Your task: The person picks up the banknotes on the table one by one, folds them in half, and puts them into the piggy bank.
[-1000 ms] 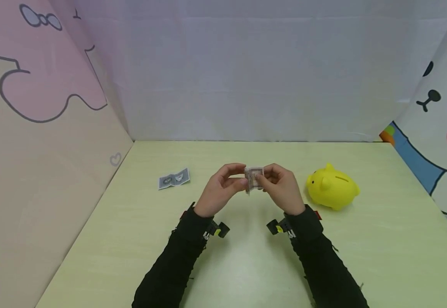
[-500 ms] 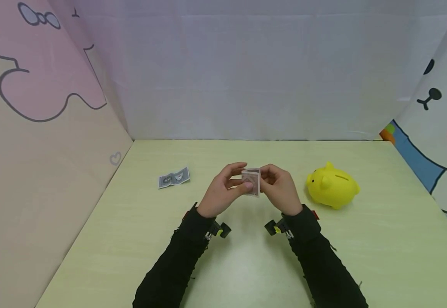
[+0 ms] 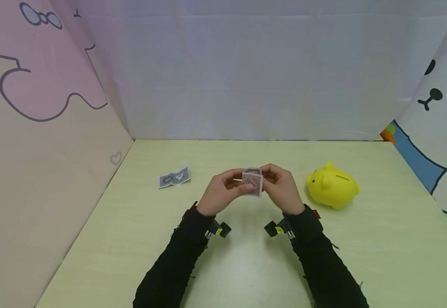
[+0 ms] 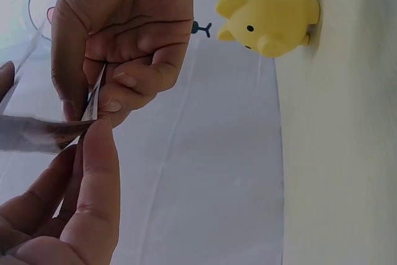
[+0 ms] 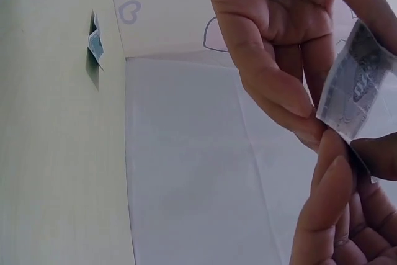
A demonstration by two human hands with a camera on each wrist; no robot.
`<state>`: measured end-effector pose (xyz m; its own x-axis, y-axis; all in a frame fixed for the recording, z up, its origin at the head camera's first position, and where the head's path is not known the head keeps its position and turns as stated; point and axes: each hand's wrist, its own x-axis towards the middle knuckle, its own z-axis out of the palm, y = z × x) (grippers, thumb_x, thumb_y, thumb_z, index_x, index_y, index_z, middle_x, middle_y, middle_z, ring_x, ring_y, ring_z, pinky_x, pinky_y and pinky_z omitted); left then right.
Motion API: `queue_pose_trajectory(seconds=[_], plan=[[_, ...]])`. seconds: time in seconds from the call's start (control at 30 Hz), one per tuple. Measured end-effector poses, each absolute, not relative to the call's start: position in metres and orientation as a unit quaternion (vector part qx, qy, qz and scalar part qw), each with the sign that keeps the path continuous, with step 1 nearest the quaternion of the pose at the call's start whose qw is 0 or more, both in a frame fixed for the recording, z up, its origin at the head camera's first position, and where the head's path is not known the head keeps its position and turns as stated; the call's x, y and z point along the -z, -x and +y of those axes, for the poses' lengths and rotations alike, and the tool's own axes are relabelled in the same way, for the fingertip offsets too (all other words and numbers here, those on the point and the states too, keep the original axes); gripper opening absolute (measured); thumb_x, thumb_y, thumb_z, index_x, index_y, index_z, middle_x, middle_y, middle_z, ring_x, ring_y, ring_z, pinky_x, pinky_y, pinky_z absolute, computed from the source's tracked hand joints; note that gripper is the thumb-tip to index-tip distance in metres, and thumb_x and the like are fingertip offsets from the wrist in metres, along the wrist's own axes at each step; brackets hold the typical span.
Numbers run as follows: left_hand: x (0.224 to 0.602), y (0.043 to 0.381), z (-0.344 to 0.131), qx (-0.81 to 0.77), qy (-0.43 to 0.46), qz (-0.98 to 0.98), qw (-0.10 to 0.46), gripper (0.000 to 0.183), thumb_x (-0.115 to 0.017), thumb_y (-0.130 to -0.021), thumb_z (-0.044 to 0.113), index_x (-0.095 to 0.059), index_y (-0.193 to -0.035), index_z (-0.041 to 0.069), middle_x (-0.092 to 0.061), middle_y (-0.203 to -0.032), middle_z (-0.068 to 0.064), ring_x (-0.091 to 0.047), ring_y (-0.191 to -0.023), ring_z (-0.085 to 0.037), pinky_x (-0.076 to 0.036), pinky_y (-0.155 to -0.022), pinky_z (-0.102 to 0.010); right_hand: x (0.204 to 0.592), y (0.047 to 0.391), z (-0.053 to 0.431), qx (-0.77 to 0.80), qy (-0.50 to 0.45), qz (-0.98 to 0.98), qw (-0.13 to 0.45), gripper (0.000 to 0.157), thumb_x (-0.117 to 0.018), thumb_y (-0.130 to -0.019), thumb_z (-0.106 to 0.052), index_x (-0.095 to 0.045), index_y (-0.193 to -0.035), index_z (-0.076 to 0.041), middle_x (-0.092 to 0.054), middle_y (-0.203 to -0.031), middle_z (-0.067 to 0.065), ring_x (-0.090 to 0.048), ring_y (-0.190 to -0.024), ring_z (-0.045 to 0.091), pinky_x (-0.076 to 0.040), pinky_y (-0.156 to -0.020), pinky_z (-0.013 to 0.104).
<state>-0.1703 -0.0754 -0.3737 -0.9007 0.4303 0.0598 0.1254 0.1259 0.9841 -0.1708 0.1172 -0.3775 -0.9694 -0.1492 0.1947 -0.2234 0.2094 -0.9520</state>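
Observation:
A small paper banknote [image 3: 257, 182], bent into a fold, is held up over the table between both hands. My left hand [image 3: 220, 192] pinches its left side, thumb across the front face and fingers behind. At the right edge, my right hand [image 3: 285, 189] grips the note between thumb and curled fingers. The right wrist view shows one flap of the banknote [image 5: 355, 88] standing out at an angle, its printed face visible. Seen from the left wrist, the banknote [image 4: 93, 107] appears nearly edge-on between the fingertips of both hands.
A yellow piggy bank [image 3: 332, 187] with a slot on its back stands right of the right hand. Another banknote [image 3: 174, 177], grey-blue and creased, lies on the table [image 3: 104, 252] to the left. Printed cloth walls [image 3: 246, 77] border the table's back and sides.
The banknote has been folded over toward the left hand, whose thumb now lies across its front. Since half a second ago, the left index finger has lowered and bent. Piggy bank and other note stay put.

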Motion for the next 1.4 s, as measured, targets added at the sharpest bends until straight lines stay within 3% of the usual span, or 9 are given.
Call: queue_pose_trajectory(seconds=[0.17,0.23,0.63,0.83,1.07,1.23,1.4], plan=[[0.3734,0.1694,-0.0738,-0.628,-0.183,0.748,0.11,0.044,-0.071,-0.091,0.023,-0.059,-0.132,0.009,-0.064,-0.118,-0.014,-0.067,-0.097,-0.016,-0.056,-0.086,-0.035,0.3774,0.1708,0.1168,-0.618,-0.124,-0.776,0.033,0.014,-0.062,-0.094,-0.004,-0.064,-0.104,0.005,-0.067,-0.092,0.018,-0.063,-0.07,0.019,-0.057,-0.067,0.025],[0.3731,0.169,-0.0735,-0.622,-0.182,0.754,0.106,0.042,-0.07,-0.092,0.021,-0.06,-0.131,0.009,-0.065,-0.117,-0.013,-0.066,-0.096,-0.015,-0.054,-0.082,-0.028,0.3773,0.1709,0.1168,-0.617,-0.122,-0.776,0.033,0.013,-0.061,-0.094,-0.003,-0.064,-0.104,0.005,-0.067,-0.092,0.018,-0.063,-0.071,0.022,-0.057,-0.067,0.025],[0.3729,0.1678,-0.0722,-0.607,-0.195,0.765,0.09,0.033,-0.066,-0.095,0.02,-0.064,-0.125,0.005,-0.067,-0.115,-0.014,-0.065,-0.093,-0.012,-0.053,-0.079,-0.026,0.3792,0.1723,0.1148,-0.619,-0.098,-0.779,0.015,0.016,-0.066,-0.091,-0.005,-0.064,-0.103,0.005,-0.067,-0.088,0.012,-0.061,-0.068,0.011,-0.055,-0.065,0.022],[0.3715,0.1657,-0.0716,-0.625,-0.223,0.743,0.089,0.032,-0.052,-0.103,0.017,-0.062,-0.126,-0.003,-0.063,-0.122,-0.021,-0.065,-0.108,-0.027,-0.056,-0.091,-0.031,0.3797,0.1727,0.1142,-0.617,-0.093,-0.781,0.016,0.016,-0.065,-0.092,-0.007,-0.064,-0.103,0.005,-0.068,-0.092,0.015,-0.061,-0.068,0.01,-0.055,-0.065,0.021],[0.3691,0.1649,-0.0717,-0.656,-0.233,0.708,0.117,0.045,-0.028,-0.109,0.017,-0.048,-0.136,-0.012,-0.052,-0.135,-0.03,-0.056,-0.123,-0.041,-0.051,-0.101,-0.039,0.3801,0.1723,0.1155,-0.628,-0.088,-0.773,0.012,0.021,-0.069,-0.091,-0.012,-0.064,-0.103,0.005,-0.065,-0.084,0.006,-0.059,-0.066,0.009,-0.053,-0.063,0.022],[0.3685,0.164,-0.0731,-0.647,-0.232,0.717,0.112,0.042,-0.032,-0.108,0.015,-0.049,-0.136,-0.01,-0.052,-0.136,-0.029,-0.055,-0.125,-0.04,-0.05,-0.103,-0.039,0.3805,0.1727,0.1159,-0.635,-0.088,-0.767,0.017,0.019,-0.067,-0.092,-0.008,-0.064,-0.104,0.006,-0.065,-0.084,0.004,-0.061,-0.066,0.007,-0.054,-0.063,0.021],[0.3695,0.1647,-0.0731,-0.646,-0.237,0.718,0.106,0.038,-0.041,-0.106,0.014,-0.053,-0.136,-0.006,-0.056,-0.134,-0.026,-0.057,-0.123,-0.038,-0.052,-0.1,-0.038,0.3808,0.1732,0.1152,-0.624,-0.081,-0.777,0.027,0.017,-0.065,-0.092,-0.005,-0.065,-0.106,0.005,-0.069,-0.093,0.013,-0.063,-0.071,0.007,-0.054,-0.063,0.022]])
